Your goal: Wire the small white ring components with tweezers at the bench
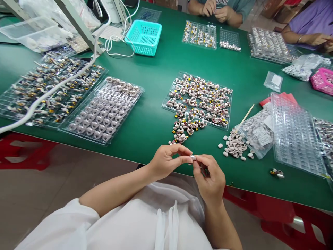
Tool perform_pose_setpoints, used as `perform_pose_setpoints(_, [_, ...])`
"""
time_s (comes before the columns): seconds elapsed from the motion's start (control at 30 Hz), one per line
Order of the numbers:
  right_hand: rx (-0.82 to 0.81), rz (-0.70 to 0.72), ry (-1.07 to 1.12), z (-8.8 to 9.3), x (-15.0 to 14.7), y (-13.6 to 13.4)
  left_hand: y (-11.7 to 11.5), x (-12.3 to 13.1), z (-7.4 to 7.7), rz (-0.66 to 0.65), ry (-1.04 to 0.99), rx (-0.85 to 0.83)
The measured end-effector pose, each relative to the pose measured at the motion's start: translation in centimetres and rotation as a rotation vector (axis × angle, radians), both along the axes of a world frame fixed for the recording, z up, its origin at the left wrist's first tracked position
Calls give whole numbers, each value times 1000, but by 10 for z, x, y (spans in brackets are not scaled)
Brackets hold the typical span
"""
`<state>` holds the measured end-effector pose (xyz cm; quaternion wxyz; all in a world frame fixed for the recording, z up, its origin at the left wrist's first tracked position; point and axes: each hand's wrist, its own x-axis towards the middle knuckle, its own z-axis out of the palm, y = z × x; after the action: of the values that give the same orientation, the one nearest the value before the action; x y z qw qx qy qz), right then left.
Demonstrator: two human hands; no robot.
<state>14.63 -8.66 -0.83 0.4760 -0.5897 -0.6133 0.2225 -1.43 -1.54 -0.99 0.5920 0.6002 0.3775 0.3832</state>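
Note:
Between the fingertips of both hands, at the table's front edge, is a small pale, shiny rounded part [193, 157]. My left hand [165, 161] pinches it from the left with thumb and index finger. From the other side my right hand [211, 175] grips it, its lower fingers curled and partly hidden. Just beyond lies a loose heap of small white parts with yellow tabs [186, 126], spilling toward me from a transparent tray [229, 113] full of similar parts. Right of my hands sits a pile of beige oval caps [235, 146] beside a plastic bag [260, 133] of more caps.
Filled trays [104, 111] and a white cable [52, 92] lie left. A turquoise basket [144, 38] stands farther back. Stacked empty-looking blister trays [296, 135] and a small loose part [277, 173] are at right. Two people's hands [221, 13] work across the table.

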Motion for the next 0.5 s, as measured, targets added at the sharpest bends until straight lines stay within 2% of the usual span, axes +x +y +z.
perform_pose_setpoints(0.1, [-98, 44, 128, 4, 2, 0, 0, 0, 2, -17, -18, 46])
perform_pose_setpoints(0.2, [-132, 29, 197, 4, 2, 0, -2, -1, 1, -20, -5, 116])
perform_pose_setpoints(0.5, [-107, -17, 397, -8, -6, 1, -6, -1, 2, -11, 38, 148])
